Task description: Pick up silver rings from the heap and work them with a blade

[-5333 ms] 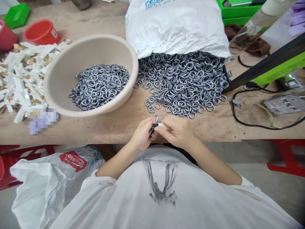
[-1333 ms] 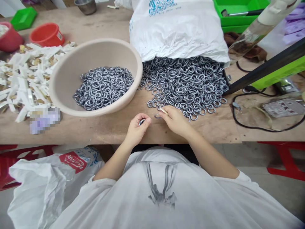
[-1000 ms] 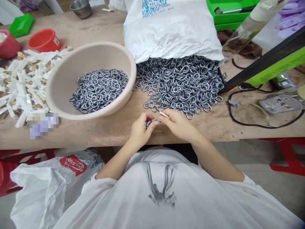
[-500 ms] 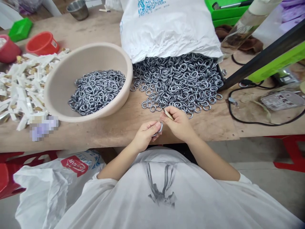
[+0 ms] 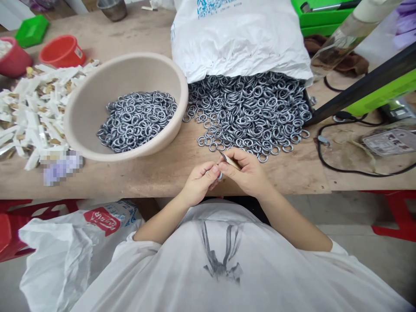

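Observation:
A grey ring (image 5: pixel 220 176) is pinched between the thumb and fingers of my left hand (image 5: pixel 198 184), mostly hidden by them. My right hand (image 5: pixel 249 174) is closed around a small tan tool with a dark pointed tip (image 5: pixel 231 162), which points up and to the left. The right thumb meets the left fingertips at the ring's upper edge. Just beyond my hands, a heap of grey rings (image 5: pixel 250 112) spills from a white sack (image 5: pixel 240 43). Left of the heap, a wide beige bowl (image 5: pixel 75 141) holds many more such rings.
White and tan strips (image 5: pixel 35 108) lie scattered at the left, near a red tub (image 5: pixel 61 52) and a green tray (image 5: pixel 31 31). On the right, a black and green bar (image 5: pixel 367 86) slants over a black cable (image 5: pixel 320 156). A white bag (image 5: pixel 58 251) stands below the table edge.
My right hand has closed in on the left, and its thumb now meets the left fingertips. The tool has turned so its dark tip shows. The camera view has shifted slightly.

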A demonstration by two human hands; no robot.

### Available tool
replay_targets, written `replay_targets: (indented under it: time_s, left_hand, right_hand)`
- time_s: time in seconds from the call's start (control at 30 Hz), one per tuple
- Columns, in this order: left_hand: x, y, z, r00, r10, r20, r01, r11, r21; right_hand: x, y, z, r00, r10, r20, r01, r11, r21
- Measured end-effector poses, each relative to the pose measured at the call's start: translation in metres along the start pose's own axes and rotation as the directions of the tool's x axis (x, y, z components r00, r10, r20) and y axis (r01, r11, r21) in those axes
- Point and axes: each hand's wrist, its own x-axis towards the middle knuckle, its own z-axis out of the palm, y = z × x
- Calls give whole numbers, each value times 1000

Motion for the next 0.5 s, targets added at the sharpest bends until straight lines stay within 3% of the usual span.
replay_targets:
  time_s: [0.17,0.3,0.5]
  left_hand:
    - [-1,4,-2,1000,21,-18,-22,999,-25]
    - [-1,7,-5,996,12,-88,-15,999,-37]
    - [-1,7,-5,996,29,-80,-34,997,-65]
  right_hand:
    - [-2,0,-2,997,-47,-59,43,997,-69]
    - [-10,-1,-4,990,-139,0,136,964,-229]
    - [-16,-5,-2,973,-223,64,231,895,-382]
